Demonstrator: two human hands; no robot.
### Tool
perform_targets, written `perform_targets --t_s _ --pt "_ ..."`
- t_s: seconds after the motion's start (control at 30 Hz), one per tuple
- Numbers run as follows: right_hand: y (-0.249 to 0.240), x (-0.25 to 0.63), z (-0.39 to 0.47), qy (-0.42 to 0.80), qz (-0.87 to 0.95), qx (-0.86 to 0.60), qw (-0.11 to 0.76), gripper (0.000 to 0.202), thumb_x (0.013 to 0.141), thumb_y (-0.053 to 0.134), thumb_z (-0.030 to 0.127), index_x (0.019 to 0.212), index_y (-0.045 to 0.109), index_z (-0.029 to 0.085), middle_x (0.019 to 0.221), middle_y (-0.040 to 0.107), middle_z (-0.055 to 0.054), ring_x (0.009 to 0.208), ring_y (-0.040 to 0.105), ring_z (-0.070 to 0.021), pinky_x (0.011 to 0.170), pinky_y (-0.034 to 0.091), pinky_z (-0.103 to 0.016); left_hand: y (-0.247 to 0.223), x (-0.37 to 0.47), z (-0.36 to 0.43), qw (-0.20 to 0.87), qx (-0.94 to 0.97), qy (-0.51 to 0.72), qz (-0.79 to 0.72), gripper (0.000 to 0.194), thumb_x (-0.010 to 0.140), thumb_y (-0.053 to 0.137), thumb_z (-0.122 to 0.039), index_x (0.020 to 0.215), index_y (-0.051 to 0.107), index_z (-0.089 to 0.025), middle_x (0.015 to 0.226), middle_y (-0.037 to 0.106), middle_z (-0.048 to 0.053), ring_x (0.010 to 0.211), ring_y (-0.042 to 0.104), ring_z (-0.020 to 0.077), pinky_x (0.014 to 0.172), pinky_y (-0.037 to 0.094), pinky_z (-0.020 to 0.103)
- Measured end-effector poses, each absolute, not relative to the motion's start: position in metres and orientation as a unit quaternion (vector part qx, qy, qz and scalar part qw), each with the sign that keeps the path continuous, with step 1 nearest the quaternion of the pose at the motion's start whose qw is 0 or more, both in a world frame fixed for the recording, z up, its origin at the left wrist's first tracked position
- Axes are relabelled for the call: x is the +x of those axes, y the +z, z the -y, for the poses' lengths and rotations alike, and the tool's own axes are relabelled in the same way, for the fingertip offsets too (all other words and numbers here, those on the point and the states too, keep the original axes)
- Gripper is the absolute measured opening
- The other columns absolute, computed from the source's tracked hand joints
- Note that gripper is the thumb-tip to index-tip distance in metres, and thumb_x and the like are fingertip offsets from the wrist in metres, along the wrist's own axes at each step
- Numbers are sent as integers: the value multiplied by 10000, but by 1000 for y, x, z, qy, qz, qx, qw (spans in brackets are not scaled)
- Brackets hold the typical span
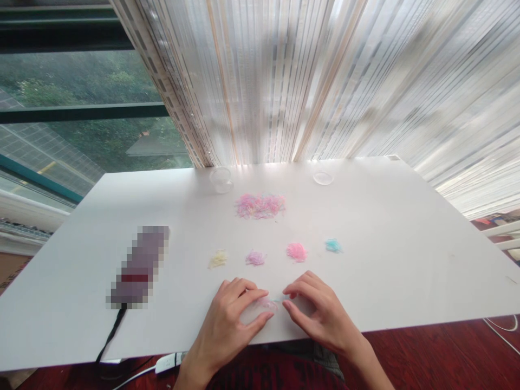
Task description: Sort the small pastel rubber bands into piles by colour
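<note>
Curving my left hand (233,311) and right hand (319,306), thumbs parted from fingers, I have a mixed pile (269,304) between them on the table (406,271), nearer me than the yellow pile (218,258), lilac pile (255,258) and pink pile (297,252).

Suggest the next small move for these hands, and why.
Perhaps draw the bluish strand toward the blue pile with the right hand: it lies close to that hand, beside pinkish strands, and the row of small piles is grouped by colour.
</note>
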State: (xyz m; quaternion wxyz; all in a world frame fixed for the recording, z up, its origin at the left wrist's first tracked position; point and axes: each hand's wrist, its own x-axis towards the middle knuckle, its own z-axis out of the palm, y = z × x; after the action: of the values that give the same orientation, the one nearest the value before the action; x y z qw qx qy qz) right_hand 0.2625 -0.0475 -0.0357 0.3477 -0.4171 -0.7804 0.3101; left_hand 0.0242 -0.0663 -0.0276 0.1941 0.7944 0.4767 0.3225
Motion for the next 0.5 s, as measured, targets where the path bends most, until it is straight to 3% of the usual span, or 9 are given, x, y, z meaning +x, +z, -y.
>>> perform_targets --t_s 0.2,0.5 --pt "-37 258 52 252 830 -409 284 147 897 752 193 1016 673 226 873 651 -40 827 560 -227 738 466 -358 -29 23 66 189 806 299 -474 100 966 718 -189 1041 757 -240 895 713 14 812 639 194 763 452 351" --pt "-37 253 50 241 826 -408 307 74 986 666 165 977 702 229 855 632 -33 820 565 -203 735 475 -336 -30 26 66 200 798 325 -466 159 1042 616 -215 974 759 -226 834 709 1 758 620 165 753 421 345"
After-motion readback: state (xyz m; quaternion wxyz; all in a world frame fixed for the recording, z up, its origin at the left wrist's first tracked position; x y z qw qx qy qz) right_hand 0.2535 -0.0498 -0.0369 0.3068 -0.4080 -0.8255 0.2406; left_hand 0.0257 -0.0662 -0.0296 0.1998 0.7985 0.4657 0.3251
